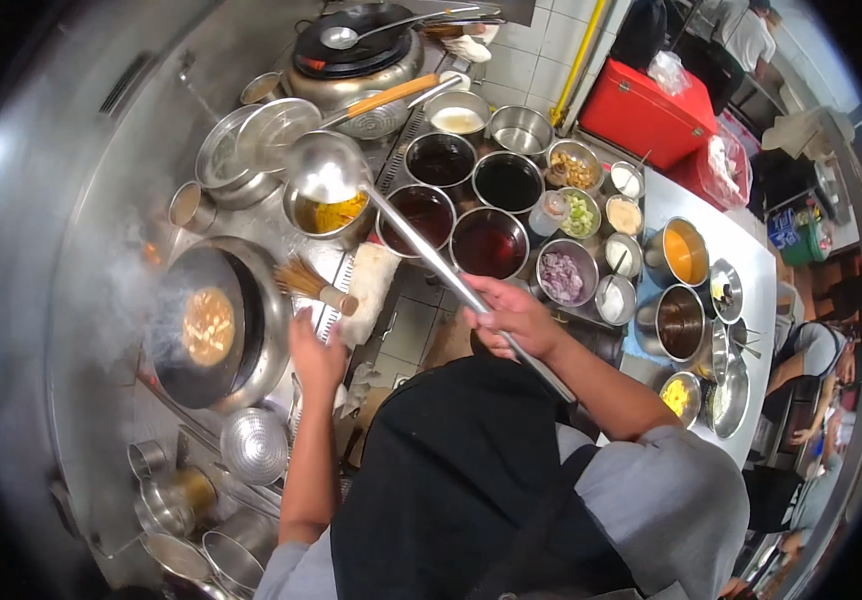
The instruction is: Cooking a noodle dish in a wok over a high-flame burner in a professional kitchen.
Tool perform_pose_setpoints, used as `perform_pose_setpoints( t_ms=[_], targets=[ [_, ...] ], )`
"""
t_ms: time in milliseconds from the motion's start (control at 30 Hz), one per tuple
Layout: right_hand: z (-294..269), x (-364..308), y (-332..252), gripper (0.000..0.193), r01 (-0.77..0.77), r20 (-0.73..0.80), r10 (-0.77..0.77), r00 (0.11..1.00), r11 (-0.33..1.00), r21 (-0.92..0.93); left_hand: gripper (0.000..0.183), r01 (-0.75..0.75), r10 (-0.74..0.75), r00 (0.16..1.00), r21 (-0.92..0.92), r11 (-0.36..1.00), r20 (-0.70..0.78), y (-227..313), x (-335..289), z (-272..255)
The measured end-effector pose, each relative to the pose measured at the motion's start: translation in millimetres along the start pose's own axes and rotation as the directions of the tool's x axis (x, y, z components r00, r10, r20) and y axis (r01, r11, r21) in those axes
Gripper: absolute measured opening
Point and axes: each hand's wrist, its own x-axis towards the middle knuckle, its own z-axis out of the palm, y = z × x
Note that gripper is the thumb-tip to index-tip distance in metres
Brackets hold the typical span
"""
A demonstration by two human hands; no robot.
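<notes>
In the head view, we find the long-handled steel ladle (423,250) slanting across the middle of the workspace, its long axis running from lower right to upper left. Its bowl end (326,165) points to the upper left, away from the person, and overlaps the pot (299,220) of yellow food (339,213) in our view; the handle's other end reaches back beneath the right forearm. We see the right hand (513,318) with its fingers wrapped around the handle. The left hand (317,355) is near a bundled brush (317,288), fingers toward it, and we cannot tell whether they hold anything. Left of that hand, a flat, browned food (209,328) lies in a steaming dark wok (201,382). Beyond the ladle's handle we see dark liquid (509,183), chopped purple onion (561,277) and, farther off, a red box (641,115).
</notes>
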Motion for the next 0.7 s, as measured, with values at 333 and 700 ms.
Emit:
perform_pose_setpoints(
  t_ms=[333, 700],
  targets=[
    [-91, -32, -50, 0.070, 0.046, -0.351, -0.127, 0.928, 0.972, -0.230, 0.068, -0.491, 0.468, 0.841, 0.022, 0.871, 0.272, 203, 133, 173],
    [-130, 2, -64, 0.066, -0.060, -0.426, -0.108, 0.898, 0.929, -0.364, 0.070, -0.391, 0.312, 0.872, 0.153, 0.908, 0.378, 201, 137, 226]
  ],
)
